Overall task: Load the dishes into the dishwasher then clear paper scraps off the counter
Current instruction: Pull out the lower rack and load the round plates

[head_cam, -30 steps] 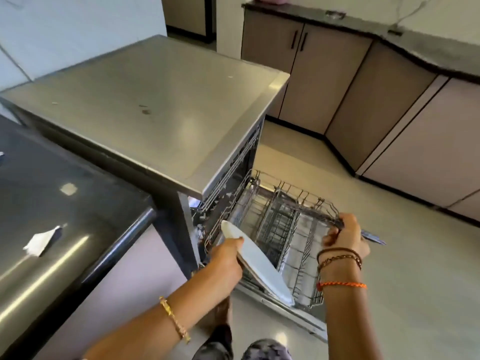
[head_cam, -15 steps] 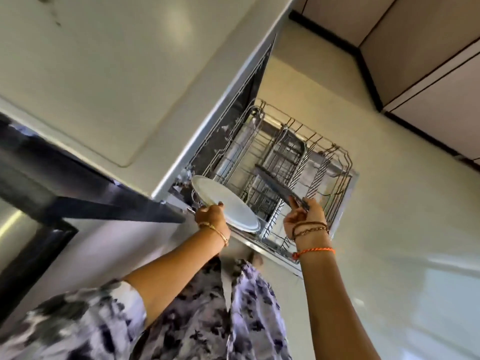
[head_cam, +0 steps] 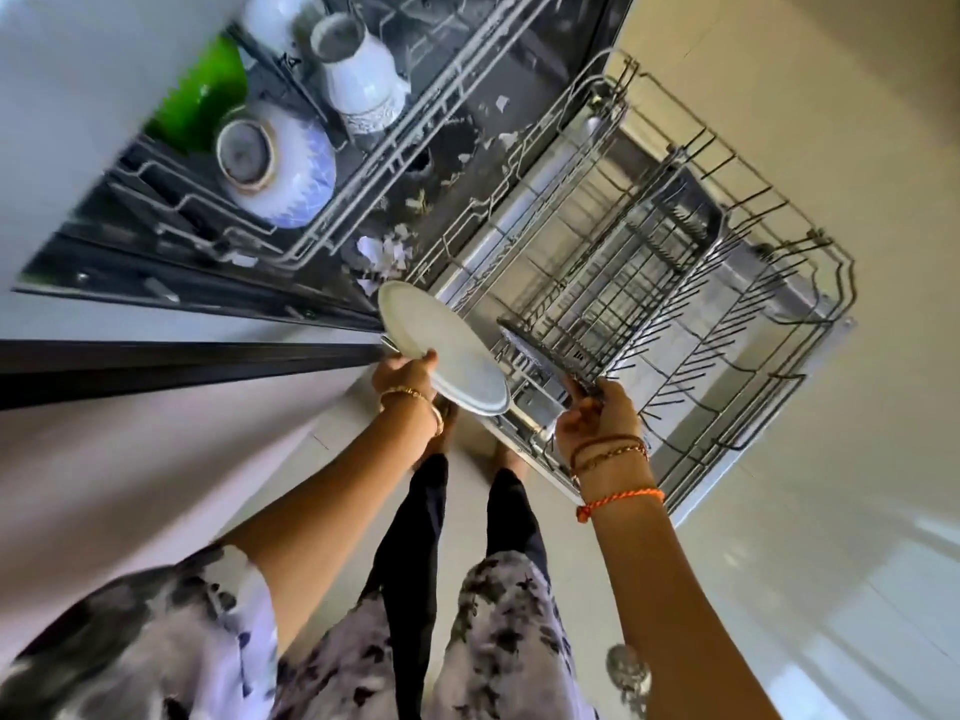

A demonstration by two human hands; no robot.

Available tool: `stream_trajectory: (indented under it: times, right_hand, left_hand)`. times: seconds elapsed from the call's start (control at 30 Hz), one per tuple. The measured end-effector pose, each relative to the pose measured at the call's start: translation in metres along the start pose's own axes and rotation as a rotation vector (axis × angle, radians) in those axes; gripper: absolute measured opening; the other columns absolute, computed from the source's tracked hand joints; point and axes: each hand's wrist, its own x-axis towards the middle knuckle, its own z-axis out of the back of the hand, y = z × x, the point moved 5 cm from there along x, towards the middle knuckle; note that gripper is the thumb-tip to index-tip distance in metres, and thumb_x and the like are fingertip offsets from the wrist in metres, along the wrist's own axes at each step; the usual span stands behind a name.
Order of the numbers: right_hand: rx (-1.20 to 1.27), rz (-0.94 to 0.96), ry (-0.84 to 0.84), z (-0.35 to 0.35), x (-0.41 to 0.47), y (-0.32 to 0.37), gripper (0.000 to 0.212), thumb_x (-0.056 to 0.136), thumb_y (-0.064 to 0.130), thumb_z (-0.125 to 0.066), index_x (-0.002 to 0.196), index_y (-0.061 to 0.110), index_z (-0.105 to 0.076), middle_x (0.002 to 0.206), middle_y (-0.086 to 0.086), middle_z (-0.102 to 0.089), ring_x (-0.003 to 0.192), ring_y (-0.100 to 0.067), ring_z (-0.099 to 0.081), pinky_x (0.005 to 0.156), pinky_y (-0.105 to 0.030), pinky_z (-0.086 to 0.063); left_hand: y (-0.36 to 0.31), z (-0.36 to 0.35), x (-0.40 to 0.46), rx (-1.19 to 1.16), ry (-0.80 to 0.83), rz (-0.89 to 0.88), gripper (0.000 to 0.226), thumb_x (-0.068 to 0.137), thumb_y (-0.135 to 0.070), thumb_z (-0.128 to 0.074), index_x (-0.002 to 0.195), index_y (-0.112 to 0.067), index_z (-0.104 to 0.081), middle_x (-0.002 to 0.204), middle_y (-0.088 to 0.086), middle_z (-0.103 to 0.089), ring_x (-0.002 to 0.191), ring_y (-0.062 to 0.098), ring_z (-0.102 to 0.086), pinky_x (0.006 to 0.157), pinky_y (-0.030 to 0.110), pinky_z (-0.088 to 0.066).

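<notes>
**Plate over the pulled-out lower rack**

The lower rack of the dishwasher is pulled right out over the floor, its wire prongs standing bare. Inside the machine, the upper rack holds a white jug, a pale patterned bowl lying on its side and something green behind it. White paper scraps lie scattered on the dark bottom of the machine, close to the top edge of my plate. The dark edge of the worktop runs in from the left, just beside my left wrist.

Half a second ago I saw mostly the top of the machine and only the lower rack; now my view has dropped, so the upper rack and its dishes show. The plate and the dark grey tray stay in my hands, over the near corner of the rack.

My left hand reaches forward and grips the white plate by its near rim, thumb on top, the plate tilted with its far edge toward the machine. My right hand is stretched out beside it, fingers pinching the near end of a dark grey slotted tray that slants over the front left part of the lower rack. Plate and tray lie close together; I cannot tell whether they touch.
</notes>
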Motion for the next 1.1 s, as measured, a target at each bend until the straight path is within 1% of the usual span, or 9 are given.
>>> stream_trajectory:
  times: [0.1, 0.2, 0.27, 0.37, 0.53, 0.67, 0.8, 0.93, 1.1]
  right_hand:
    - [0.013, 0.008, -0.003, -0.004, 0.015, 0.001, 0.027, 0.095, 0.017, -0.048, 0.068, 0.012, -0.045, 0.037, -0.001, -0.053, 0.022, -0.002, -0.039, 0.026, -0.009, -0.029]
    - [0.005, 0.020, -0.001, -0.008, 0.023, 0.002, 0.027, 0.095, 0.018, -0.049, 0.069, 0.012, -0.045, 0.036, 0.001, -0.053, 0.023, -0.002, -0.040, 0.027, -0.009, -0.030]
    - [-0.011, 0.023, 0.008, -0.011, 0.028, 0.004, 0.026, 0.095, 0.019, -0.050, 0.069, 0.012, -0.046, 0.036, 0.001, -0.055, 0.023, -0.002, -0.041, 0.027, -0.009, -0.031]
    - [-0.033, 0.025, 0.035, -0.014, 0.031, 0.010, 0.027, 0.095, 0.018, -0.048, 0.069, 0.012, -0.045, 0.040, -0.002, -0.058, 0.024, -0.002, -0.041, 0.028, -0.009, -0.031]
    - [-0.078, 0.003, 0.064, -0.016, 0.027, 0.019, 0.030, 0.095, 0.017, -0.046, 0.065, 0.012, -0.045, 0.041, -0.003, -0.059, 0.024, -0.002, -0.040, 0.027, -0.010, -0.031]
    - [-0.055, -0.013, 0.054, -0.015, 0.028, 0.015, 0.029, 0.094, 0.017, -0.049, 0.065, 0.012, -0.045, 0.041, -0.003, -0.059, 0.025, -0.003, -0.041, 0.028, -0.010, -0.032]
    - [-0.029, -0.034, 0.047, -0.016, 0.028, 0.005, 0.028, 0.094, 0.020, -0.049, 0.067, 0.012, -0.045, 0.041, -0.001, -0.058, 0.024, -0.003, -0.041, 0.029, -0.009, -0.032]
    - [-0.008, -0.042, 0.038, -0.017, 0.024, 0.000, 0.031, 0.093, 0.020, -0.049, 0.064, 0.014, -0.043, 0.041, -0.001, -0.057, 0.025, -0.003, -0.040, 0.030, -0.009, -0.032]
    - [-0.022, -0.036, 0.049, -0.023, 0.017, -0.008, 0.032, 0.093, 0.019, -0.047, 0.062, 0.015, -0.040, 0.038, 0.001, -0.055, 0.025, -0.003, -0.039, 0.030, -0.009, -0.031]
  left_hand:
    - [0.004, -0.010, 0.010, -0.070, 0.066, 0.069, 0.012, 0.085, 0.007, -0.057, 0.096, 0.003, -0.059, 0.101, 0.013, -0.057, 0.083, 0.024, -0.055, 0.084, 0.036, -0.051]
    - [0.012, -0.016, 0.020, -0.108, 0.086, 0.123, 0.028, 0.089, 0.013, -0.043, 0.073, -0.010, -0.049, 0.078, 0.009, -0.053, 0.068, 0.018, -0.052, 0.090, 0.036, -0.046]
    - [0.013, -0.016, 0.023, -0.079, 0.070, 0.107, 0.027, 0.091, 0.011, -0.042, 0.075, -0.010, -0.049, 0.077, 0.007, -0.053, 0.074, 0.020, -0.054, 0.091, 0.035, -0.045]
    - [0.011, -0.014, 0.021, -0.040, 0.037, 0.049, 0.018, 0.091, 0.007, -0.044, 0.095, -0.008, -0.052, 0.088, 0.009, -0.056, 0.089, 0.022, -0.054, 0.085, 0.029, -0.045]
    - [0.009, -0.011, 0.025, 0.078, 0.037, -0.018, 0.027, 0.094, -0.008, -0.049, 0.118, 0.001, -0.055, 0.102, 0.010, -0.056, 0.090, 0.023, -0.053, 0.074, 0.031, -0.050]
    - [0.011, -0.006, 0.022, 0.179, -0.016, -0.063, 0.026, 0.092, -0.006, -0.045, 0.112, 0.003, -0.058, 0.103, 0.016, -0.060, 0.086, 0.026, -0.055, 0.071, 0.035, -0.053]
    - [0.007, 0.003, 0.019, 0.309, -0.090, -0.207, 0.029, 0.087, -0.014, -0.049, 0.107, 0.003, -0.060, 0.108, 0.021, -0.063, 0.097, 0.035, -0.061, 0.083, 0.048, -0.054]
    - [-0.006, 0.006, -0.006, 0.267, -0.138, -0.437, 0.029, 0.088, -0.016, -0.051, 0.108, 0.005, -0.053, 0.095, 0.009, -0.055, 0.086, 0.023, -0.054, 0.078, 0.051, -0.053]
    - [-0.016, 0.018, -0.023, 0.186, -0.168, -0.610, 0.042, 0.075, -0.028, -0.041, 0.101, 0.003, -0.050, 0.087, 0.006, -0.053, 0.079, 0.021, -0.054, 0.069, 0.053, -0.054]
